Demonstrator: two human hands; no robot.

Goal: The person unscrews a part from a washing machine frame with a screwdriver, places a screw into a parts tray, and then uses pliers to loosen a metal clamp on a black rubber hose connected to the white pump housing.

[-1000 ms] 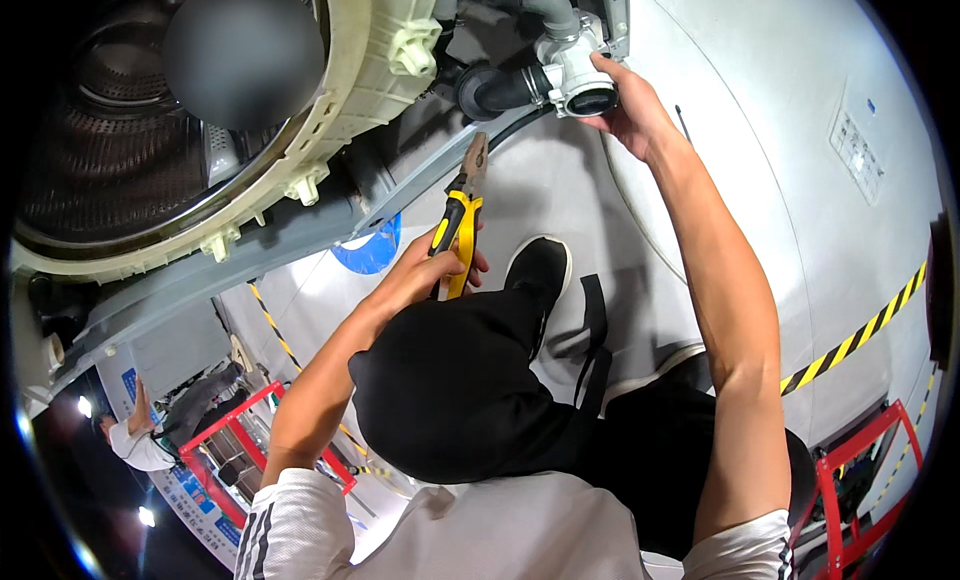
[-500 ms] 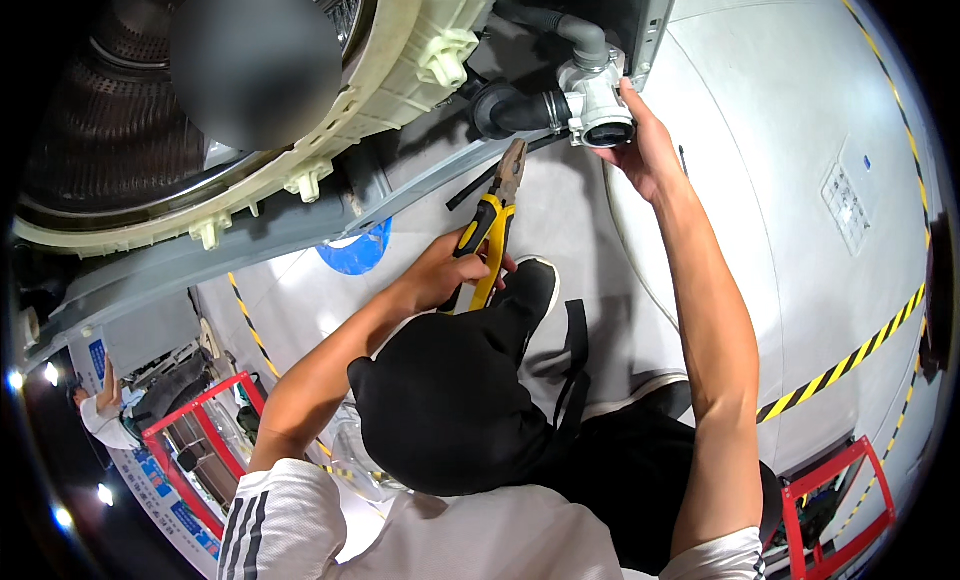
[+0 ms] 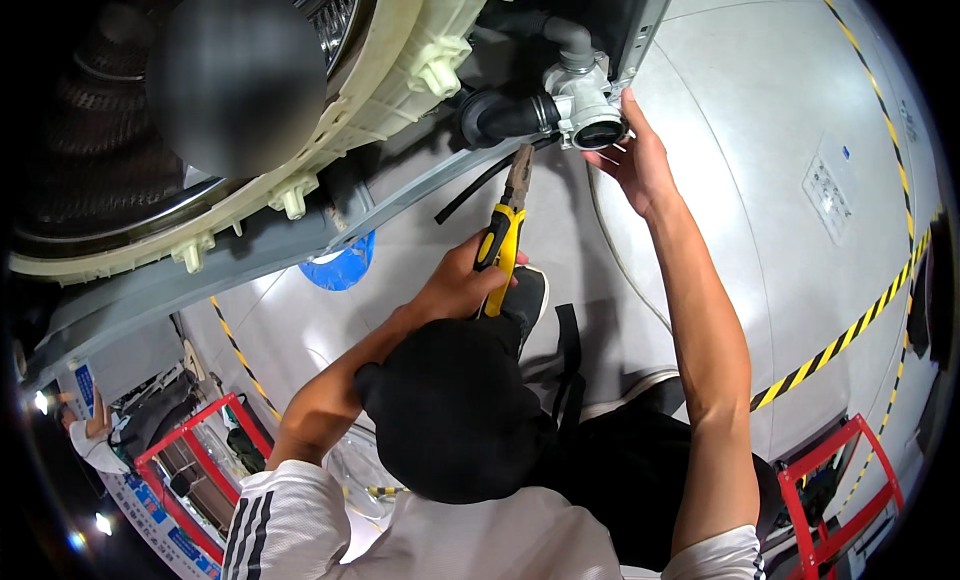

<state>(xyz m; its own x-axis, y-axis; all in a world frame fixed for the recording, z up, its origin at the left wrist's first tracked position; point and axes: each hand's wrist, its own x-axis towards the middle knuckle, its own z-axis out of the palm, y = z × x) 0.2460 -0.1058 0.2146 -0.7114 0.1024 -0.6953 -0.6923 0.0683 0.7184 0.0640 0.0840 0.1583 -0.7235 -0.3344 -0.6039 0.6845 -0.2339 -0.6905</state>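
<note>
The left hand [image 3: 458, 283], forearm [image 3: 345, 375] angled inward, wraps around yellow-and-black-handled pliers [image 3: 512, 230], their dull metal nose pointing up beyond the fist; the right hand [image 3: 640, 170], arm [image 3: 702, 320] reaching forward, spreads thumb and fingers beside a rounded white housing [image 3: 583, 108], contact unclear; a curved black hose [image 3: 512, 118] joins it.

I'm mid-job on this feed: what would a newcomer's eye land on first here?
Probably the yellow-and-black pliers, gripped in the left hand near the middle of the view, tip pointing up. Next, perhaps, the white housing at upper centre-right, joined to dark hoses, with the right hand just beside it. The large metal drum with its cream rim fills the upper left.
</note>
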